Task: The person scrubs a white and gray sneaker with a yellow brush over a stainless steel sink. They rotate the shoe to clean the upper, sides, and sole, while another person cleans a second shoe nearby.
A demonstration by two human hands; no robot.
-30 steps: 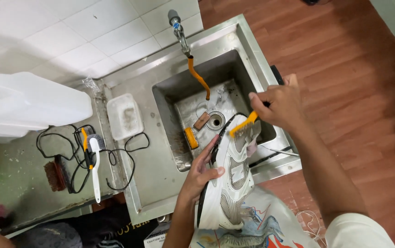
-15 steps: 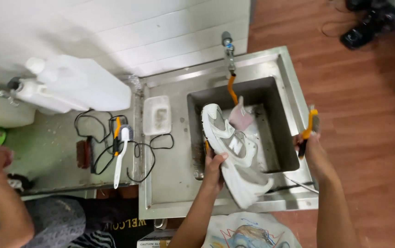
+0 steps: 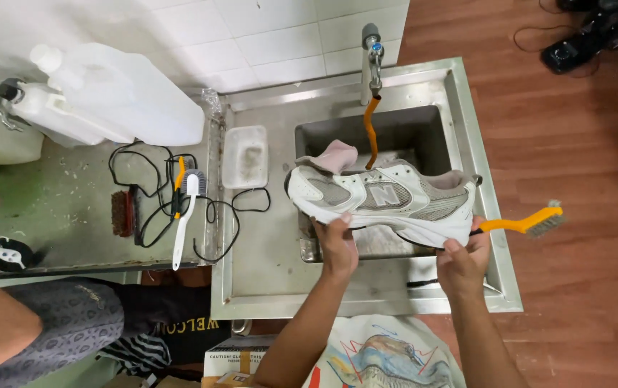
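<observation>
My left hand (image 3: 336, 241) grips the shoe (image 3: 384, 197) under its midsole; my right hand (image 3: 461, 259) supports the heel end while clasping the brush (image 3: 521, 224), bristles pointing right. I hold the shoe sideways above the sink (image 3: 467, 108).

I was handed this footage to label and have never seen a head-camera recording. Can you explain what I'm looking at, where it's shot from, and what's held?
There is one view, from a camera on a person's head, looking down at their own bare hands over a steel sink. The left hand grips the toe end of a white and grey sneaker, held sideways above the basin. The right hand supports the heel end and also holds an orange-handled wire brush sticking out to the side. An orange hose hangs from the tap. On the counter lie a white brush, black cords, a plastic tub and a white jug. Another person's leg shows lower left.
</observation>
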